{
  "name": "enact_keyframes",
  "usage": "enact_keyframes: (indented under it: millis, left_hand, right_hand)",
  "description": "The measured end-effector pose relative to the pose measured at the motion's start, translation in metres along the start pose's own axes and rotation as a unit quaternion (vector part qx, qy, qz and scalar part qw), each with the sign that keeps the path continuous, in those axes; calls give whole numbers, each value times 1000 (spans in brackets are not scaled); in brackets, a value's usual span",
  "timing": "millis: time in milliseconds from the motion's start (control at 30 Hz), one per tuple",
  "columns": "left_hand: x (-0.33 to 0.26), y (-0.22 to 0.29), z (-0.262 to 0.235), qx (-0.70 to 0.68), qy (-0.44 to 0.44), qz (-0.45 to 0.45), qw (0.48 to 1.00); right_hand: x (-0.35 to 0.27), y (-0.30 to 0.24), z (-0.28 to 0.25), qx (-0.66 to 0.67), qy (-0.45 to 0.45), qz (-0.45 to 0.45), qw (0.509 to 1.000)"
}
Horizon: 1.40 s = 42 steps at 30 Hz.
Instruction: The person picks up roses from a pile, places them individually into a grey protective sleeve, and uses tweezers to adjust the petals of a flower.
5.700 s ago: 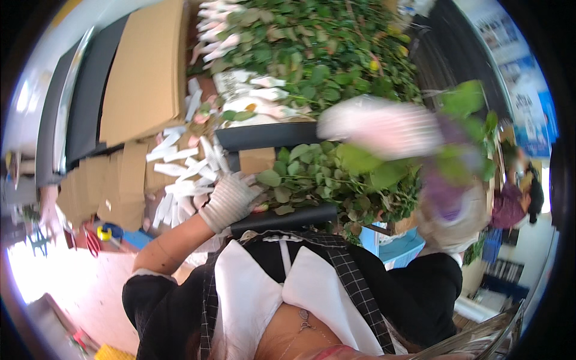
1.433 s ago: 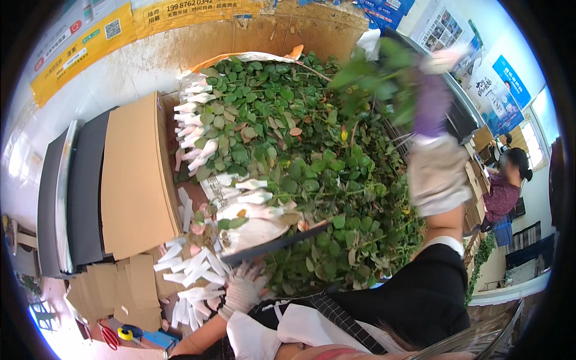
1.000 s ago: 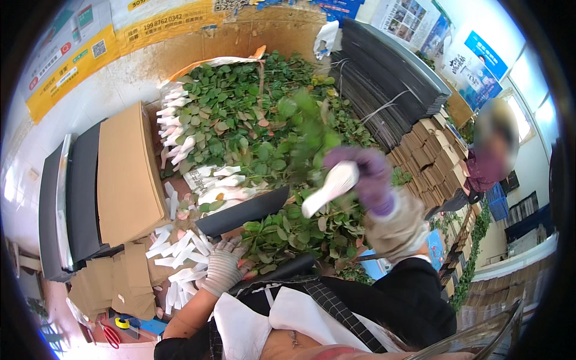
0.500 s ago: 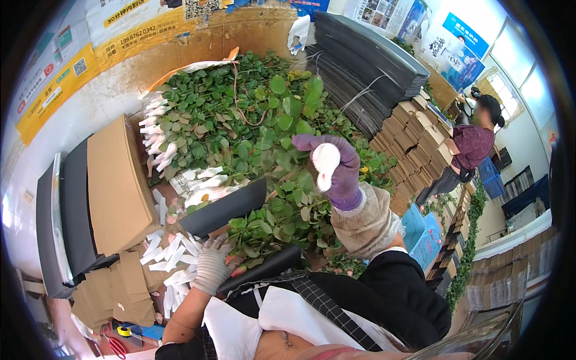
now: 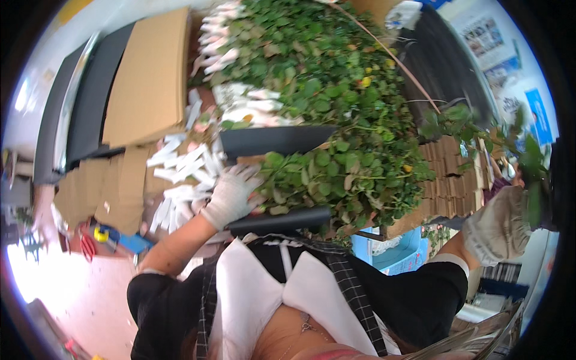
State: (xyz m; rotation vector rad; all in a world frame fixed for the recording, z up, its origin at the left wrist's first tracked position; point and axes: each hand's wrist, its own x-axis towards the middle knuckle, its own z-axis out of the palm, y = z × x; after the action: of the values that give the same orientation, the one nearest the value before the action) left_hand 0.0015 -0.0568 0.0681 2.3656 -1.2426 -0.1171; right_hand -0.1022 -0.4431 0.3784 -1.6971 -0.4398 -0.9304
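Note:
My left hand (image 5: pixel 233 193), in a whitish glove, lies with fingers stretched out beside leafy rose stems (image 5: pixel 342 174). Its fingertips reach a few pinkish blooms, partly covered, between an upright black sheet (image 5: pixel 273 141) and a dark roll (image 5: pixel 282 221). My right arm extends to the far right, where a beige sleeve cuff (image 5: pixel 495 231) shows. The right hand itself is lost behind leaves and the dark rim, so its fingers cannot be seen. Blurred green leaves (image 5: pixel 531 162) hang just above that cuff; whether the hand holds them is hidden.
White sleeves (image 5: pixel 186 165) lie scattered left of my left hand. Beyond are white-wrapped flower heads (image 5: pixel 219 39) on a leafy pile. Cardboard sheets (image 5: pixel 150 78) stand at left, near red scissors (image 5: pixel 87 245). Stacked cardboard (image 5: pixel 447 180) and a blue crate (image 5: pixel 399 255) are at right.
The view has tilted and turned. My right hand, which held up a white-wrapped flower head over the pile, has swung to the far right. My left hand stays by the blooms.

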Motion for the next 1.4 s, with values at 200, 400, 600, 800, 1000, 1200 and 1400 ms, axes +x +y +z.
enact_keyframes:
  millis: [200,400,600,800,1000,1200,1400]
  left_hand:
    - [-9,-3,-3,10,-11,-19,1000]
    - [-8,-1,2,-34,11,-22,999]
    - [-13,-8,17,-14,102,7,995]
    - [-20,-44,10,19,199,-77,977]
    - [-9,-72,29,113,246,-47,961]
    - [-24,-76,12,58,190,-93,976]
    - [-88,-121,-26,134,338,-260,894]
  right_hand:
    - [-77,96,192,-139,-436,388,800]
    - [-165,173,220,-459,-432,-75,773]
    - [-212,213,229,-487,-444,-69,749]
    - [-218,220,234,-524,-446,-59,723]
    - [-217,221,236,-513,-464,-31,721]
    - [-222,225,230,-522,-464,-48,714]
    - [-222,224,231,-515,-473,-36,714]
